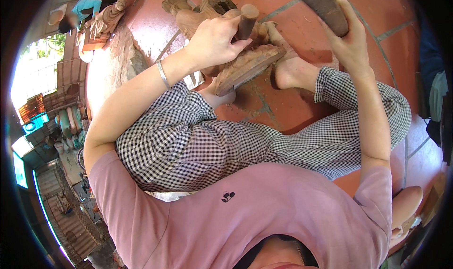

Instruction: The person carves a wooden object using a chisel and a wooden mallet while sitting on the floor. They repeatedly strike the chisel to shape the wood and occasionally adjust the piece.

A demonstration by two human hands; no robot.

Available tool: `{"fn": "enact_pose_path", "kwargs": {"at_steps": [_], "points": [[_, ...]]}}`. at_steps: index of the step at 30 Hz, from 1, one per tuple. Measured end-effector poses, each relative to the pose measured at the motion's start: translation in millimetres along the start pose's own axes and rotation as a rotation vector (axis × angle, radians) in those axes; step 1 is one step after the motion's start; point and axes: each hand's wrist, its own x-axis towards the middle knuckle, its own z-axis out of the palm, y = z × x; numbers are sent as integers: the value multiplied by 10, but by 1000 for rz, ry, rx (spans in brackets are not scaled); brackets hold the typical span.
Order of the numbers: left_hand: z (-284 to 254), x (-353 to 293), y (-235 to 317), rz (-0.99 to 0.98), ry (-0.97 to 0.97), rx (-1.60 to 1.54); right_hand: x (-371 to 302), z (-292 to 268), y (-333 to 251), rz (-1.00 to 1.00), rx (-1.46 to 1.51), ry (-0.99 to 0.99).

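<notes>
A brown wooden carving (pixel 203 16) with a flat-bottomed base (pixel 255 68) lies on the tiles, braced between my bare feet. Over it, my left hand (pixel 214 42) is closed around a chisel by its round wooden handle (pixel 248 21). The handle's flat end points up, while the blade is hidden beneath the hand. To the right and raised off the floor, my right hand (pixel 350 40) grips a thick, dark wooden mallet (pixel 325 9). Its far end runs out of the picture at the top. The mallet and chisel are apart.
Red tiles (pixel 292 111) with wide grey joints make up the floor. At the far left, a person in a turquoise top (pixel 89 4) sits by another pale carving (pixel 109 18). Someone's bare limb (pixel 406 206) shows at the lower right. Dark blue cloth (pixel 429 56) hangs along the right rim.
</notes>
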Motion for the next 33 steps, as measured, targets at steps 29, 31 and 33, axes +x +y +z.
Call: {"fn": "enact_pose_path", "kwargs": {"at_steps": [29,31,33], "points": [[-2,-87,33,-70,-84,180,44,-13,-54,-185,-366,-129],[-14,-96,1,-49,-115,60,36,-9,-75,-144,-321,-87],[-6,-122,-57,-31,-102,-103,25,5,-70,-71,-233,-72]]}}
